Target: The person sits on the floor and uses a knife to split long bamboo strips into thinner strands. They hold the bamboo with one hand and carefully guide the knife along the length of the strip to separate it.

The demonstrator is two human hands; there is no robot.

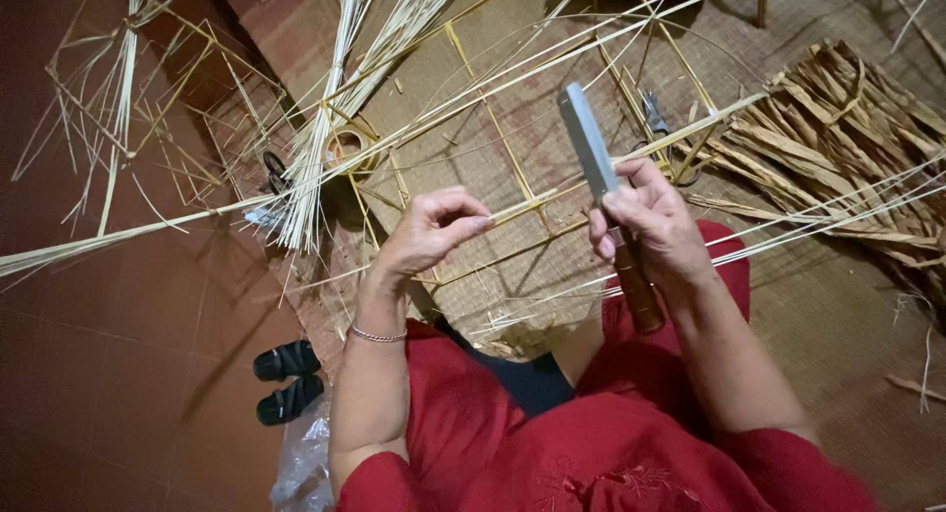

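I see right hand grip clenched on knife; left hand, at 9 o'clock, pinches bamboo strip.

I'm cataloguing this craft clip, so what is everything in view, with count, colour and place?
knife: one, grey blade, brown handle, held upright in the right hand
bamboo strip: one, pale yellow, pinched by the left hand, running to the knife
bamboo frame: one, yellow, on the mat ahead
split strips: a bundle, pale, upper left
bamboo offcuts: a pile, tan, right
scissors: one pair, dark, beside the frame
woven mat: one, beige, on the floor
sandals: one pair, black, on red tiles, lower left
bracelet: one, silver, left wrist
left hand: pinching the strip
right hand: gripping the knife
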